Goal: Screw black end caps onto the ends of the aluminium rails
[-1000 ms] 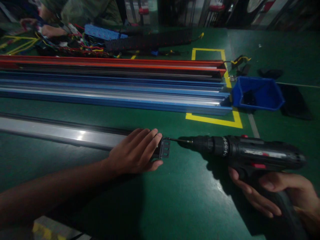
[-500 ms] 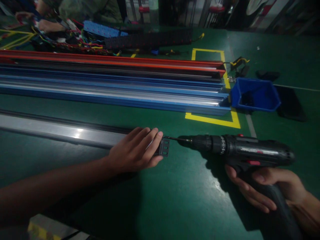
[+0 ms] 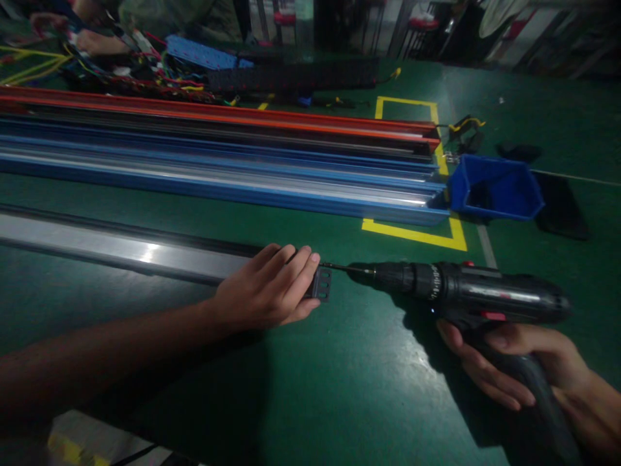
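My left hand (image 3: 269,285) is wrapped over the right end of a long silver profile (image 3: 184,259), fingers closed round it. A dark slotted end bracket (image 3: 325,285) sticks out just past my fingertips. In my right hand (image 3: 499,369) is a black power drill (image 3: 495,294), gripped by its handle and pointing left. Its long thin bit (image 3: 347,267) reaches the upper edge of the bracket, beside my left fingertips. The exact contact at the tip is too small to tell.
Behind the silver profile lie blue profiles (image 3: 272,184) and red profiles (image 3: 272,118). A blue bin (image 3: 499,188) stands at their right end, beside a dark flat object (image 3: 560,204). Farther back are tangled wires, a black strip (image 3: 295,76) and another person's hand (image 3: 99,43).
The view has shifted slightly. A small light now shows on the drill below its collar. Both hands keep their holds, and the bit stays at the bracket end.
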